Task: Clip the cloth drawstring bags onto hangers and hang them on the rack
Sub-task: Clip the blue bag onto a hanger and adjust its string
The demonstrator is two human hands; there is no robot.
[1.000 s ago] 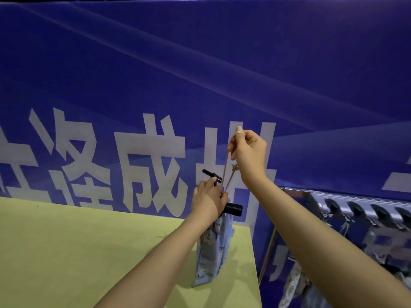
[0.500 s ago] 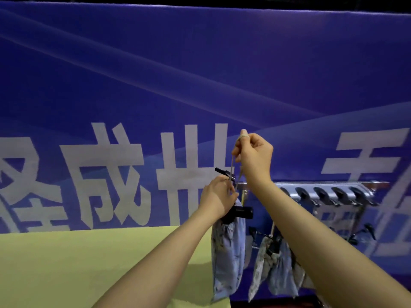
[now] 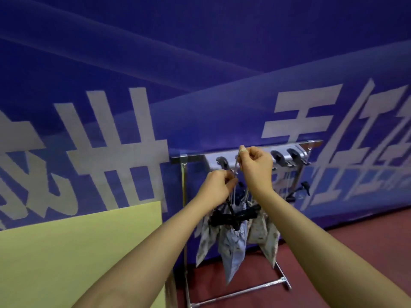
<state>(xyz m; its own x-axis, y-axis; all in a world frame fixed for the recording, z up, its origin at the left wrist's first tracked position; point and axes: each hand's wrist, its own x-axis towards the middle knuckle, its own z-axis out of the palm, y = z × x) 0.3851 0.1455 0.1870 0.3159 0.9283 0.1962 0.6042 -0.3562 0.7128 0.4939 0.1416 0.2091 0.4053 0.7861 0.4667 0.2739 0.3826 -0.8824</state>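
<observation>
- Left hand (image 3: 219,185): curled tight around the top of a black hanger (image 3: 233,215) and the cords above it, just below the rack rail.
- Right hand (image 3: 255,163): fingers pinched on a thin drawstring (image 3: 234,168), pulled taut upward, at 1 o'clock from the left hand and touching the front of the rail.
- Pale blue cloth bag (image 3: 233,247): clipped under the hanger, hanging free at 6 o'clock below both hands, clear of the floor.
- Rack (image 3: 191,156): silver rail with dark hooks (image 3: 293,155) at 3 o'clock of the right hand; other printed bags (image 3: 266,236) already hung just beside and behind the held bag.
- Yellow worktop (image 3: 77,252): at 8 o'clock of the hands, apart from the rack.
- Risk, judged: taut drawstring could snag on a neighbouring hook or hanger, owing to crowding; hanger hook could miss the rail, hidden behind the hands; clip could slip if the cord is tugged harder.
- Contents: bag mouths gathered under the clips; insides hidden, cannot tell whether anything is held.
</observation>
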